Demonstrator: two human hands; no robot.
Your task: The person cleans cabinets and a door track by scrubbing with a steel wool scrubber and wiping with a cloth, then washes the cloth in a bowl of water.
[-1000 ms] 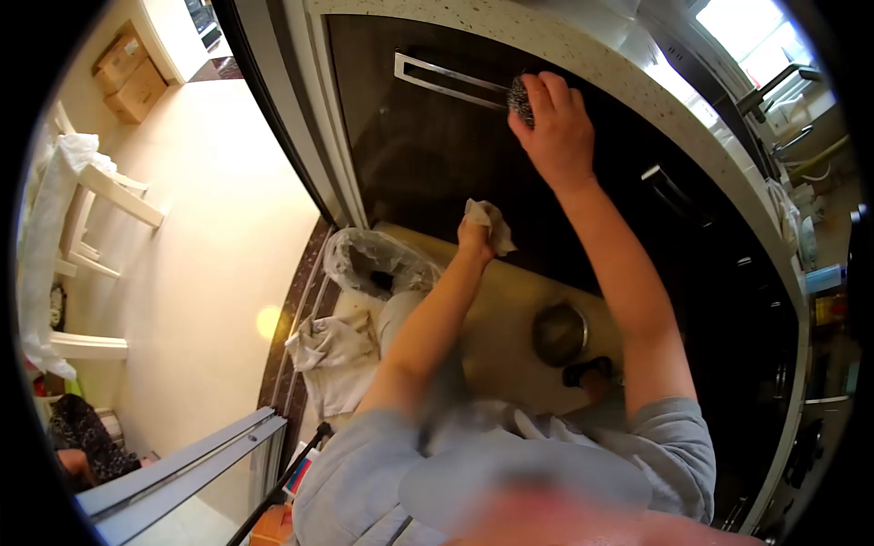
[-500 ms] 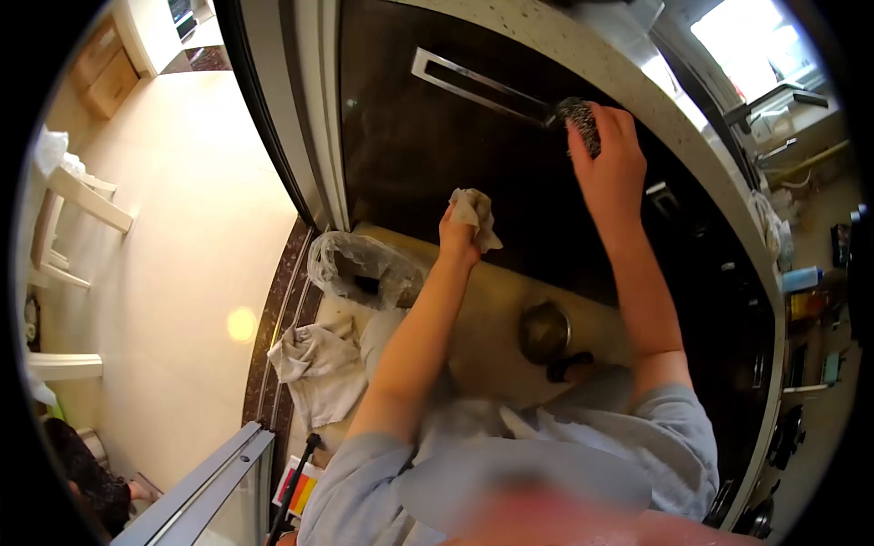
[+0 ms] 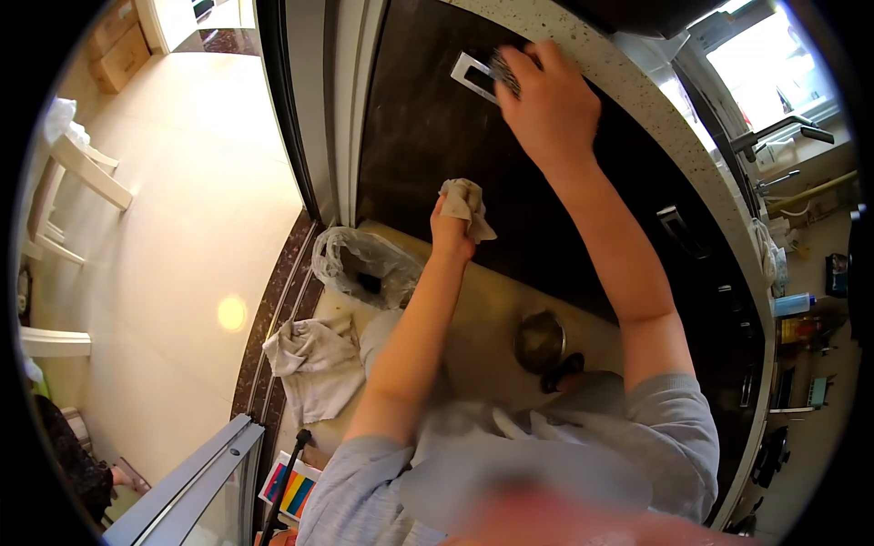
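Observation:
My right hand (image 3: 557,114) is closed around a steel wool scrubber (image 3: 503,75), pressed to the silver handle (image 3: 466,75) on a dark cabinet front (image 3: 410,118). Fingers and scrubber cover much of that handle. Lower down, my left hand (image 3: 450,235) grips a crumpled beige cloth (image 3: 466,206) in front of the same panel, apart from the handle.
A bag-lined bin (image 3: 330,264) stands on the floor by the door track. Near it lies a pale cloth (image 3: 314,369). A metal bowl (image 3: 539,341) sits below the cabinets. The speckled countertop (image 3: 628,100) overhangs the panel. Another person's foot (image 3: 132,475) shows at lower left.
My right hand has slid the scrubber up and left along the handle, from its right end toward its left. My left hand keeps the cloth, almost still. The view has shifted slightly.

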